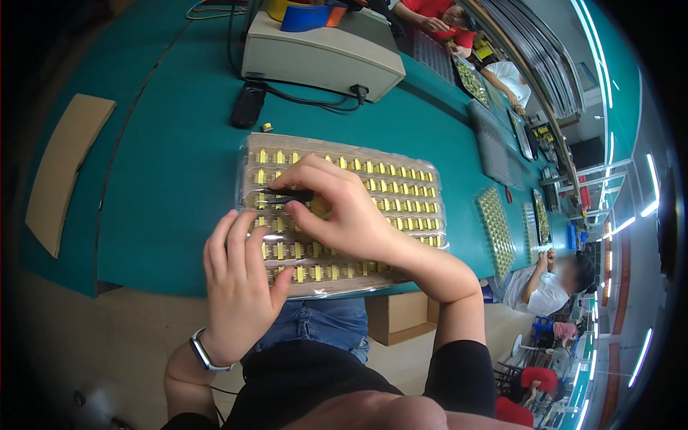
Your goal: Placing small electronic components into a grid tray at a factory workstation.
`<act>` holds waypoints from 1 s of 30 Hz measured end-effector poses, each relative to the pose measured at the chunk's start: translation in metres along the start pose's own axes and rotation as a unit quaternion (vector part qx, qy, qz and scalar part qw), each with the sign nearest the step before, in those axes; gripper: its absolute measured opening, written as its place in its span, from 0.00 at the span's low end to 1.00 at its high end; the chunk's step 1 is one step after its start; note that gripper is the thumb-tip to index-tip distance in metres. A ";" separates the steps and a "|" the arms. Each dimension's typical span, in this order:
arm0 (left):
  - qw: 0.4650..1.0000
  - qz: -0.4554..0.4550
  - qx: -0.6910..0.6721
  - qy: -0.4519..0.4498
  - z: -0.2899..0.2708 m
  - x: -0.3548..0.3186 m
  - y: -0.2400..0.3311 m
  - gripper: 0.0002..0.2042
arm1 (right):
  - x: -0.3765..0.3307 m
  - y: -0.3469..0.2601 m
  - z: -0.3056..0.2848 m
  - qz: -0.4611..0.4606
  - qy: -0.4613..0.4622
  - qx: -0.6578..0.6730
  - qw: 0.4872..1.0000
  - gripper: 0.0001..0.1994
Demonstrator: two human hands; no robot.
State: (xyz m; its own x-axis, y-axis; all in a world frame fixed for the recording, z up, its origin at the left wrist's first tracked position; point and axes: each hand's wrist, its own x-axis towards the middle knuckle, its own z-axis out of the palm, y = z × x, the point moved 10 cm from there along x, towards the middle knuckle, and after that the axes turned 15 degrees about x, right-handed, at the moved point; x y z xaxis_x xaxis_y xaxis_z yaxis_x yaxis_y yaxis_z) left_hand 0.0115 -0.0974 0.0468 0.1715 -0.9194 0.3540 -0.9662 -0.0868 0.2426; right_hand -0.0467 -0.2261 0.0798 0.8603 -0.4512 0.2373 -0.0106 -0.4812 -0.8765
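A clear plastic tray (252, 143) lies on the green bench in front of me, with rows of small yellow parts (335, 272) that look like little transformers. My right hand (347, 215) is over the left half of the tray, closed around black tweezers (292, 194). The tweezers' tips point left, at the first columns of parts; whether they grip one is too small to tell. My left hand (240, 287) lies palm down over the tray's near left edge, fingers outstretched and holding nothing. Both hands hide some of the parts.
Beyond the tray are one loose yellow part (267, 127), a black object (248, 105) and a beige machine (319, 57) with cables. Flat cardboard (68, 175) lies at the left. More trays (496, 229) and several co-workers are to the right. An open cardboard box (403, 317) stands below the bench edge.
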 end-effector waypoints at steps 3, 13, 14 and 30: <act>1.000 -0.005 -0.004 0.003 -0.002 -0.001 -0.002 0.30 | 0.001 0.001 0.003 0.026 -0.011 0.020 0.999 0.15; 1.000 -0.013 -0.016 -0.002 0.003 -0.001 -0.002 0.27 | 0.001 -0.009 0.000 0.004 -0.039 -0.060 0.997 0.14; 1.000 -0.008 -0.012 0.000 0.002 0.000 -0.002 0.27 | 0.001 -0.010 0.001 -0.003 -0.040 -0.100 0.994 0.13; 1.000 0.014 0.014 -0.001 0.002 0.000 0.000 0.26 | 0.004 0.001 -0.004 -0.002 -0.002 -0.186 0.983 0.10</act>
State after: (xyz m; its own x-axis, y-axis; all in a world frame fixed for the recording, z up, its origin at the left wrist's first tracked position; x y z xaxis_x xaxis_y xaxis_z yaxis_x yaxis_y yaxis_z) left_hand 0.0112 -0.0984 0.0452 0.1431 -0.9227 0.3579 -0.9759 -0.0713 0.2063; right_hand -0.0454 -0.2318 0.0816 0.8627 -0.4459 0.2385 -0.1917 -0.7248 -0.6618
